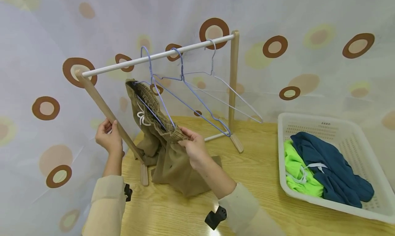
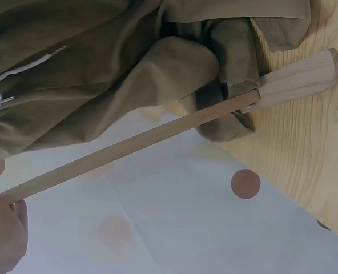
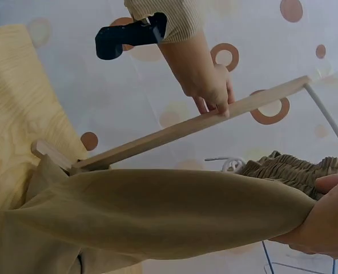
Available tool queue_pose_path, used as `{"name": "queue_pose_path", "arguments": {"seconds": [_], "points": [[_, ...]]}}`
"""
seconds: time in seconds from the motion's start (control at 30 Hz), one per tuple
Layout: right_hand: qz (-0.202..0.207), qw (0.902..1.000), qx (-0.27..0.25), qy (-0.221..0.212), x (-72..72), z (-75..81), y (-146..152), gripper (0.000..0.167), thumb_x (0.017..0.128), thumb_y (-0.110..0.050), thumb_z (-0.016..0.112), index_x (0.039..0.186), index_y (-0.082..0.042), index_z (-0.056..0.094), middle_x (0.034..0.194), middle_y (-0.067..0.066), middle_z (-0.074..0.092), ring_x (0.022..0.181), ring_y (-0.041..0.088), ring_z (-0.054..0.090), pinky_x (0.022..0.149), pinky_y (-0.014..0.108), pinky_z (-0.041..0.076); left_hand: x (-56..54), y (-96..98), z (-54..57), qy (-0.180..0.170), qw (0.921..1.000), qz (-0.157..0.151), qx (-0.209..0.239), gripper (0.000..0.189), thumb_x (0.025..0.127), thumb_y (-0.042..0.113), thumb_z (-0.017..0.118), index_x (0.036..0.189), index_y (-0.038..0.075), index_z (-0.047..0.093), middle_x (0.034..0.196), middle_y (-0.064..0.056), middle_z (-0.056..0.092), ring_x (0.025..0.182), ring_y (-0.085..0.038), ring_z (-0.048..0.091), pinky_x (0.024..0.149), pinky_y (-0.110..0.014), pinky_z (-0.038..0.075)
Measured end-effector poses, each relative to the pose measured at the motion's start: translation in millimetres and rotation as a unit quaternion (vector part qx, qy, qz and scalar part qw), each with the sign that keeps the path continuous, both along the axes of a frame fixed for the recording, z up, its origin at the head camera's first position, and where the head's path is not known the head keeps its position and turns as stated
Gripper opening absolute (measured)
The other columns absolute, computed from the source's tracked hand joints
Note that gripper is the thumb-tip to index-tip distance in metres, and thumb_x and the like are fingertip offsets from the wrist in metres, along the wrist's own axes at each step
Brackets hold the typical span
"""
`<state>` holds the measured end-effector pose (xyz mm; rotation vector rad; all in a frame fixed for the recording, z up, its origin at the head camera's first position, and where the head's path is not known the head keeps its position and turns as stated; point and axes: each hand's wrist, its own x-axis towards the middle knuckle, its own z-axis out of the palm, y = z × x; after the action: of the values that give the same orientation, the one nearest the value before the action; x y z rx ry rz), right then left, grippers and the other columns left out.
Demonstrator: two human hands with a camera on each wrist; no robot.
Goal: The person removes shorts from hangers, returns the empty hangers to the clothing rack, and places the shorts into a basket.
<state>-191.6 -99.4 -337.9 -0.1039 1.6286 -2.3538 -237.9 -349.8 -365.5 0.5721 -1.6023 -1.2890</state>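
Brown pants (image 1: pixel 182 164) with an elastic waistband and a white drawstring (image 1: pixel 142 118) hang from a blue-violet wire hanger (image 1: pixel 163 104), whose lower part sits inside the waistband. My right hand (image 1: pixel 195 148) pinches the waistband at its right end; in the right wrist view that hand (image 3: pixel 329 222) is cut off by the frame edge. With its thumb and fingers, my left hand (image 1: pixel 109 136) holds the slanted wooden post (image 1: pixel 100 102) of the clothes rack, left of the pants. The pant legs drape onto the table, partly over the rack's foot (image 2: pixel 300 80).
Two more wire hangers, one blue (image 1: pixel 199 97) and one pale (image 1: pixel 236 92), hang farther right on the white rail (image 1: pixel 191 47). A white plastic basket (image 1: pixel 280 153) at the right holds green clothing (image 1: pixel 296 164) and dark blue clothing (image 1: pixel 336 171). Patterned cloth (image 1: pixel 197 6) stands behind.
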Motion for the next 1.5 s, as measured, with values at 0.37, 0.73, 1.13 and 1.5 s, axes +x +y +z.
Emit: {"name": "queue_pose_path", "arguments": {"seconds": [0.37,0.73,1.13,1.5], "points": [[-0.011,0.9987,0.025,0.043,2.9,3.1,28,0.05,0.081,0.017,0.045,0.129,0.005,0.049,0.134,0.019,0.05,0.115,0.023,0.055,0.095,0.026,0.048,3.3,0.7,1.4,-0.005,0.9999,0.007,0.006,0.024,0.083,0.006,0.067,0.105,-0.004,0.067,0.082,0.009,0.064,0.072,0.006,0.052,0.075,-0.013,0.047],[0.043,0.9942,0.051,0.085,8.6,11.5,87,0.052,0.083,0.013,0.043,0.135,0.009,0.04,0.142,0.019,0.042,0.103,0.002,0.056,0.084,0.014,0.049,2.5,5.4,3.8,-0.017,0.9993,-0.001,0.032,0.026,0.085,0.007,0.066,0.109,-0.003,0.065,0.082,0.014,0.059,0.076,0.004,0.053,0.08,-0.015,0.049],[0.12,0.979,-0.007,0.165,14.3,10.9,163,0.053,0.085,0.012,0.045,0.109,-0.031,0.065,0.109,-0.014,0.064,0.094,0.004,0.061,0.076,0.019,0.053,2.9,15.1,4.6,-0.012,0.9973,-0.044,0.057,0.046,0.085,0.012,0.067,0.127,0.003,0.054,0.115,0.001,0.06,0.108,-0.008,0.053,0.1,-0.023,0.043],[0.181,0.9542,0.02,0.238,8.1,-1.5,226,0.055,0.088,0.016,0.04,0.123,-0.022,0.06,0.12,-0.013,0.061,0.108,0.0,0.056,0.083,0.016,0.05,15.1,78.4,29.3,0.104,0.9702,-0.174,-0.133,0.114,0.064,0.073,0.056,0.144,-0.002,0.025,0.153,-0.016,0.019,0.144,-0.024,0.013,0.119,-0.03,0.013]]}}
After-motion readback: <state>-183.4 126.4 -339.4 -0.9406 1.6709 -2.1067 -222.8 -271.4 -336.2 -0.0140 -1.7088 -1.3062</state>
